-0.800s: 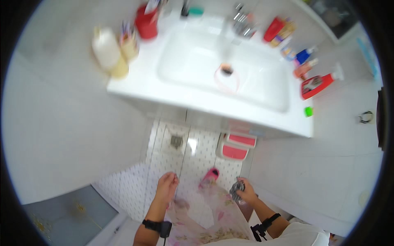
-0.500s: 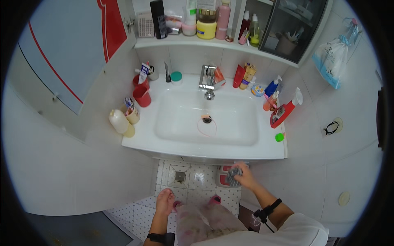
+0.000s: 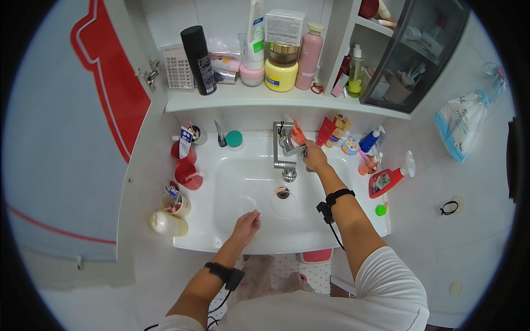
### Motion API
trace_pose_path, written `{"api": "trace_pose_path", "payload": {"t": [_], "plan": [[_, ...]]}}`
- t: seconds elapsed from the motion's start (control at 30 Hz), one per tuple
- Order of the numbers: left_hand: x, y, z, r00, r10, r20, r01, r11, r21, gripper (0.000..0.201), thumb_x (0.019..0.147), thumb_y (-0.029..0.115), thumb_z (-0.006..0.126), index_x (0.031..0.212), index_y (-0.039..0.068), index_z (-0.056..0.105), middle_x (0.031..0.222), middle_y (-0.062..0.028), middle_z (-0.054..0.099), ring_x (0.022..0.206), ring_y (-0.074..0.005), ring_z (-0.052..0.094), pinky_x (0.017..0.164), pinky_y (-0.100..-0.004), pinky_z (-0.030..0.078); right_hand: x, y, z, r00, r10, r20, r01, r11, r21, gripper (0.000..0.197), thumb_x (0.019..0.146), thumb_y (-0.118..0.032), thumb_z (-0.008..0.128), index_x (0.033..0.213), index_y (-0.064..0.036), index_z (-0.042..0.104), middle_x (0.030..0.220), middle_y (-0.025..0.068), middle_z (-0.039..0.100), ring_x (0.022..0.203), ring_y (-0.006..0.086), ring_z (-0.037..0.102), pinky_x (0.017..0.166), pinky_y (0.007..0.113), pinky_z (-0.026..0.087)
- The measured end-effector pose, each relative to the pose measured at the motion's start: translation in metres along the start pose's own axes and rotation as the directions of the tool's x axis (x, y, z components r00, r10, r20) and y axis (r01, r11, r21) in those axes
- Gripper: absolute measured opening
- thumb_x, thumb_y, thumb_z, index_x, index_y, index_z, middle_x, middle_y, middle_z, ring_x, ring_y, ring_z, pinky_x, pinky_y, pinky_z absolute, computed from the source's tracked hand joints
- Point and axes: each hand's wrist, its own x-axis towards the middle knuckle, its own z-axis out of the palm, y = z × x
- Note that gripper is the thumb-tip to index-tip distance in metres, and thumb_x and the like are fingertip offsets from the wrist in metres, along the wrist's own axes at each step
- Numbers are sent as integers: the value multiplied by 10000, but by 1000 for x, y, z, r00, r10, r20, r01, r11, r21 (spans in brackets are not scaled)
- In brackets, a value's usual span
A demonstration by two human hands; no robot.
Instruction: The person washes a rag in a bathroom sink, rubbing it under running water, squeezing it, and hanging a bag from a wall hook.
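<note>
My right hand [image 3: 316,156] reaches over the white sink basin [image 3: 237,182], its fingers closed on the lever handle [image 3: 297,150] of the chrome faucet [image 3: 277,144]. A small grey patch shows under that hand; I cannot make out what it is. My left hand [image 3: 248,225] hovers over the basin's front left part with its fingers curled in, and nothing shows in it. Below the faucet spout, a thin pink loop [image 3: 295,211] lies beside the dark drain [image 3: 282,193].
Red cups [image 3: 189,175], a toothbrush cup [image 3: 178,204] and a pale bottle [image 3: 168,223] line the left rim. Along the right stand a red spray bottle [image 3: 385,182], a blue pump bottle [image 3: 369,141] and a green cap [image 3: 381,210]. Above, a shelf [image 3: 232,101] carries jars and bottles.
My right hand has gone from above the bin, where it held a grey crumpled thing, up to the faucet handle. My left hand has moved forward over the basin. The view has shifted closer.
</note>
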Motion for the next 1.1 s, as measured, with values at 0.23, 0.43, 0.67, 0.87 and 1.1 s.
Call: {"api": "trace_pose_path", "payload": {"t": [0.23, 0.43, 0.67, 0.87, 1.1], "plan": [[119, 14, 44, 981, -194, -23, 193, 981, -19, 83, 813, 85, 532, 870, 25, 533, 787, -32, 542, 726, -113, 535, 635, -227, 467, -91, -1, 57, 956, 163, -244, -40, 897, 441, 628, 640, -23, 516, 1243, -65, 345, 1079, 181, 502, 1016, 319, 477, 878, 333, 377], [202, -22, 79, 995, 22, -97, 34, 842, 538, 302, 771, 370, 585, 701, 90, 497, 419, 41, 300, 296, -51, 236, 270, -212, 191, -177, 11, 93, 844, 525, 108, -400, 484, 778, 567, 639, 22, 490, 1195, -37, 396, 1016, 117, 514, 901, 188, 510, 809, 266, 398], [197, 2, 59, 976, -210, 48, 195, 955, 222, 241, 827, 134, 533, 1018, -10, 498, 653, 17, 425, 589, -77, 436, 529, -197, 392, -146, 8, 76, 824, 515, 236, -446, 332, 831, 486, 668, -11, 496, 1150, -24, 431, 1031, 139, 524, 928, 215, 505, 813, 280, 389], [148, 26, 92, 992, -122, 17, 119, 982, 145, 214, 763, 33, 550, 966, -23, 517, 904, -92, 560, 826, -205, 559, 811, -308, 454, -114, 24, 72, 806, 374, 459, -568, 270, 778, 498, 676, -40, 509, 1166, -59, 423, 997, 139, 527, 853, 221, 520, 750, 298, 415], [130, 35, 94, 996, 87, 16, -57, 493, 868, 431, 730, 40, 586, 1121, -25, 417, 1052, -143, 504, 982, -232, 501, 889, -309, 383, -73, 16, 79, 653, 262, 711, -756, 163, 634, 353, 715, -108, 614, 1031, -41, 473, 829, 56, 492, 799, 137, 502, 668, 278, 437]]}}
